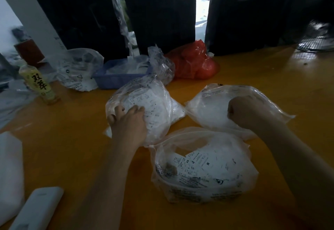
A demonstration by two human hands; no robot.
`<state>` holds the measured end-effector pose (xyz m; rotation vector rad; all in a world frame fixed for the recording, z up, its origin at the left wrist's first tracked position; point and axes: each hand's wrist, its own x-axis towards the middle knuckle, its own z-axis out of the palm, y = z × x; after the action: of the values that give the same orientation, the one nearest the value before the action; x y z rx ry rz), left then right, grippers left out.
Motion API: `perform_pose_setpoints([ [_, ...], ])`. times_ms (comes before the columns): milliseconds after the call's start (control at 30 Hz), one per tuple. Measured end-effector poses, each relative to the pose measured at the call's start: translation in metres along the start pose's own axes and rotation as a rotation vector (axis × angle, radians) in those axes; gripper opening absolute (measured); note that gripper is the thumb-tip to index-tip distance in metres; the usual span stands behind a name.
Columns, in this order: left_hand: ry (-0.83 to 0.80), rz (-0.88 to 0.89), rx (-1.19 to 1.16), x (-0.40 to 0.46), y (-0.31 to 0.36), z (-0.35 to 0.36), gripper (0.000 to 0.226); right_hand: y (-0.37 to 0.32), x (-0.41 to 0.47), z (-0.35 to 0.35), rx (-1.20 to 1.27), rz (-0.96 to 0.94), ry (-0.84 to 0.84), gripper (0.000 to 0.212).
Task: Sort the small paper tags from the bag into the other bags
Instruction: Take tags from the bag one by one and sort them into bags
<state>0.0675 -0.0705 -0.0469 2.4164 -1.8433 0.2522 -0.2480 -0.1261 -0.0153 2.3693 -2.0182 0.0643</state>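
Observation:
Three clear plastic bags lie on the orange table. The near bag (204, 172) is open and holds several white paper tags (200, 161) printed with sizes. My left hand (128, 121) rests on the left bag (153, 103), fingers spread over its mouth; that bag is full of tags. My right hand (244, 112) reaches into the right bag (213, 110) with its fingers curled under; what they hold is hidden.
A blue tray (115, 79) with plastic, a further clear bag (77, 70), a red bag (195, 61) and a drink bottle (39, 85) stand behind. Black bins line the back. A white remote-like object (38, 210) and white foam (9, 172) lie near left.

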Motion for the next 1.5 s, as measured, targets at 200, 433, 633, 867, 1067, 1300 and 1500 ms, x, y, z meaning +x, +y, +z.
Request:
perform_pose_setpoints([
  [200,-0.043,0.002,-0.009,0.0,-0.001,-0.001,0.055,0.001,0.0,-0.013,0.213,-0.086,-0.012,0.004],
  [433,0.058,-0.021,-0.048,-0.004,0.006,-0.014,0.054,0.003,-0.007,-0.023,0.921,-0.023,-0.09,0.016],
  [633,0.38,0.177,-0.763,-0.026,0.041,-0.045,0.036,-0.018,-0.024,-0.036,1.108,-0.139,-0.182,0.016],
  [867,-0.179,0.233,-1.344,-0.053,0.076,-0.05,0.039,-0.043,-0.042,-0.046,1.101,-0.258,-0.178,0.008],
  [1067,-0.29,-0.005,-1.741,-0.056,0.08,-0.053,0.016,-0.055,-0.045,-0.043,0.965,-0.314,-0.186,0.015],
  [1300,-0.377,0.048,-1.65,-0.055,0.08,-0.05,0.014,-0.048,-0.04,-0.046,0.954,-0.245,0.029,0.015],
  [1500,-0.358,-0.013,-1.71,-0.052,0.079,-0.048,0.012,-0.049,-0.037,-0.04,0.953,-0.245,0.08,0.011],
])
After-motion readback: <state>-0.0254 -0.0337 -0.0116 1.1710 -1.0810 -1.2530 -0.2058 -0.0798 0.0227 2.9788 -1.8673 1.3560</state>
